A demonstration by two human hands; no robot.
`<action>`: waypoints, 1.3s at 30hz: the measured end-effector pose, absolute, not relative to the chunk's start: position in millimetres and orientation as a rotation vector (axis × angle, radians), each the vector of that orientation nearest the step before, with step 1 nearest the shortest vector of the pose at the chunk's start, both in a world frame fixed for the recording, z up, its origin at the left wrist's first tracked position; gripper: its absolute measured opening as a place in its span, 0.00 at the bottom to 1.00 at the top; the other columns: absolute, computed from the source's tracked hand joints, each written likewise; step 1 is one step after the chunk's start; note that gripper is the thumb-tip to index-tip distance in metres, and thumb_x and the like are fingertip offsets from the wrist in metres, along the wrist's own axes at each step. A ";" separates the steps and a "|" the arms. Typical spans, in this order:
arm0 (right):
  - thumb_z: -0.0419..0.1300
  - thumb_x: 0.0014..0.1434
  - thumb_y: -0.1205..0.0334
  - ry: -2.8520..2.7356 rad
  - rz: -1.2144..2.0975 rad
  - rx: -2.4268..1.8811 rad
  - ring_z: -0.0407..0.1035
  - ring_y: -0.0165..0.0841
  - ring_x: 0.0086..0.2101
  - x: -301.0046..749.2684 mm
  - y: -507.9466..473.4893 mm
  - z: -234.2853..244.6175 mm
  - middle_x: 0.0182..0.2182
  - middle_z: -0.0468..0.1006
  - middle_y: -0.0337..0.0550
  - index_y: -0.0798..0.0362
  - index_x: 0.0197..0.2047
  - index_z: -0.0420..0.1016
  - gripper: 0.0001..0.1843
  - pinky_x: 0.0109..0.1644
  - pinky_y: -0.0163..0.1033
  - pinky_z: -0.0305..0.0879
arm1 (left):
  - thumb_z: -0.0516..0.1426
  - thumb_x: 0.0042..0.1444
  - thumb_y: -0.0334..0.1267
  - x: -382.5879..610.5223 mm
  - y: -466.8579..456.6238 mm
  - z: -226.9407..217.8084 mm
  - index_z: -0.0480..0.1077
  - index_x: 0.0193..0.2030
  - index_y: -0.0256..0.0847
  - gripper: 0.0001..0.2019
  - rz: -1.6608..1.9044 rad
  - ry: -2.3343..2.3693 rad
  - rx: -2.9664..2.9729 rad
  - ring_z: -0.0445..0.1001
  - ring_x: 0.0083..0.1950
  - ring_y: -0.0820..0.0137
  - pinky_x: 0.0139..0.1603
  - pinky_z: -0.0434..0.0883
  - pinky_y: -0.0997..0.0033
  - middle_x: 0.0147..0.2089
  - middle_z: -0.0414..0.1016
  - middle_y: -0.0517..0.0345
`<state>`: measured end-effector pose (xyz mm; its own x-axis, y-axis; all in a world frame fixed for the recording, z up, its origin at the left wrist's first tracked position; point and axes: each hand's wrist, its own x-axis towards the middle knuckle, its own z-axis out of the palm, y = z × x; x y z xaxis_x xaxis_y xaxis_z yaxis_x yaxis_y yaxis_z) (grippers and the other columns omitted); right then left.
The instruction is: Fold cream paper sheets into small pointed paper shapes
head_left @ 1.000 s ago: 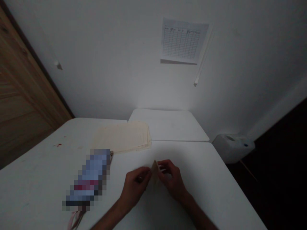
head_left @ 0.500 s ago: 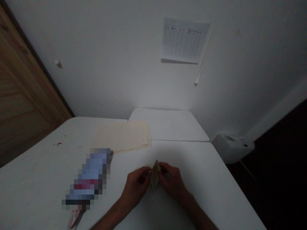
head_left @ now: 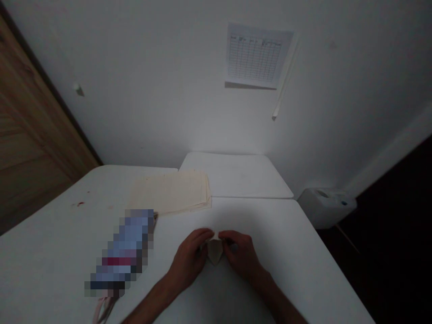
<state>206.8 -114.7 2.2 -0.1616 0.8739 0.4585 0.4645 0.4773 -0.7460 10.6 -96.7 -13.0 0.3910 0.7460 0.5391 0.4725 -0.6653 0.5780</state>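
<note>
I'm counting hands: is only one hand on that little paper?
No, the left hand and right hand hold the little paper from both sides.

The left hand point(head_left: 189, 257) and the right hand point(head_left: 241, 253) are both bare, and so are the left forearm point(head_left: 148, 298) and the right forearm point(head_left: 278, 294) as far as the picture's lower edge. Both forearms are slim and smooth in outline, with narrow, uncovered wrists point(head_left: 168, 280). The backs of the hands are broad, the knuckles point(head_left: 249, 237) rounded, the fingers point(head_left: 203, 232) slender. Dim light hides finer detail such as nails.
</note>
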 end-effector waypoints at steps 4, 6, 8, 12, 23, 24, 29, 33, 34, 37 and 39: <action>0.56 0.53 0.73 -1.812 0.535 -1.124 0.75 0.33 0.40 210.5 -112.7 -2.8 0.40 0.81 0.40 0.49 0.40 0.78 0.15 0.49 0.39 0.70 | 0.48 0.60 0.24 5.9 -94.5 -9.3 0.68 0.52 0.43 0.18 1.110 0.922 2.443 0.72 0.51 0.67 0.51 0.73 0.64 0.50 0.73 0.51; 0.56 0.52 0.74 -1.834 0.516 -1.130 0.75 0.34 0.41 212.7 -111.2 -5.9 0.40 0.81 0.41 0.49 0.39 0.78 0.15 0.50 0.41 0.70 | 0.48 0.60 0.24 4.3 -94.2 -5.6 0.68 0.52 0.42 0.18 1.039 0.887 2.504 0.72 0.50 0.67 0.50 0.73 0.64 0.49 0.73 0.51; 0.56 0.52 0.74 -1.864 0.509 -1.128 0.74 0.34 0.41 214.8 -109.9 -7.6 0.41 0.81 0.41 0.49 0.39 0.78 0.16 0.50 0.42 0.70 | 0.48 0.60 0.24 3.2 -94.3 -2.7 0.68 0.53 0.42 0.18 0.968 0.871 2.554 0.72 0.50 0.66 0.50 0.73 0.64 0.50 0.73 0.51; 0.55 0.51 0.76 -1.900 0.516 -1.101 0.73 0.34 0.42 217.2 -109.5 -6.2 0.42 0.80 0.41 0.49 0.40 0.77 0.18 0.51 0.41 0.69 | 0.48 0.60 0.24 2.8 -95.8 -1.5 0.66 0.55 0.41 0.19 0.883 0.917 2.610 0.70 0.51 0.63 0.51 0.73 0.60 0.53 0.72 0.49; 0.55 0.54 0.77 -2.032 0.425 -1.099 0.71 0.34 0.43 217.7 -111.2 -4.9 0.44 0.79 0.43 0.50 0.42 0.77 0.17 0.50 0.41 0.68 | 0.51 0.59 0.23 3.3 -95.0 -9.4 0.69 0.52 0.40 0.16 0.842 0.999 2.688 0.71 0.49 0.62 0.49 0.74 0.59 0.51 0.74 0.49; 0.55 0.54 0.77 -2.055 0.423 -1.098 0.71 0.35 0.43 218.3 -111.3 -5.0 0.45 0.79 0.43 0.50 0.43 0.77 0.17 0.51 0.41 0.68 | 0.52 0.59 0.23 3.2 -94.7 -9.8 0.69 0.52 0.40 0.17 0.838 0.984 2.698 0.71 0.49 0.62 0.49 0.74 0.59 0.51 0.74 0.49; 0.55 0.58 0.76 -2.147 0.395 -1.062 0.69 0.36 0.42 221.0 -110.7 -7.8 0.48 0.78 0.41 0.50 0.45 0.77 0.17 0.49 0.42 0.69 | 0.52 0.57 0.21 3.5 -94.8 -4.8 0.71 0.51 0.40 0.18 0.717 0.923 2.723 0.71 0.49 0.62 0.50 0.74 0.59 0.52 0.75 0.52; 0.55 0.60 0.74 -2.216 0.358 -1.036 0.69 0.35 0.43 222.2 -109.8 -9.1 0.50 0.77 0.42 0.50 0.45 0.77 0.15 0.49 0.40 0.69 | 0.50 0.56 0.18 3.5 -93.9 0.9 0.71 0.52 0.40 0.21 0.637 0.895 2.716 0.70 0.51 0.62 0.51 0.74 0.59 0.53 0.75 0.53; 0.56 0.61 0.74 -2.231 0.351 -1.033 0.69 0.35 0.43 222.5 -109.9 -8.3 0.50 0.77 0.42 0.50 0.45 0.77 0.14 0.50 0.40 0.68 | 0.50 0.55 0.18 3.5 -93.6 2.2 0.70 0.53 0.41 0.23 0.625 0.892 2.716 0.70 0.52 0.62 0.51 0.74 0.59 0.54 0.75 0.53; 0.55 0.60 0.75 -2.286 0.344 -1.029 0.68 0.35 0.45 223.5 -111.7 -3.4 0.51 0.77 0.43 0.51 0.47 0.77 0.16 0.50 0.40 0.68 | 0.49 0.55 0.18 3.3 -94.2 6.1 0.70 0.55 0.42 0.25 0.622 0.874 2.721 0.70 0.53 0.62 0.53 0.73 0.58 0.56 0.74 0.52; 0.55 0.59 0.76 -2.313 0.354 -1.032 0.67 0.35 0.46 224.7 -113.6 0.1 0.52 0.76 0.43 0.51 0.48 0.76 0.18 0.51 0.40 0.68 | 0.48 0.54 0.19 2.5 -96.0 8.9 0.70 0.55 0.42 0.25 0.618 0.864 2.714 0.69 0.54 0.61 0.54 0.72 0.56 0.56 0.74 0.51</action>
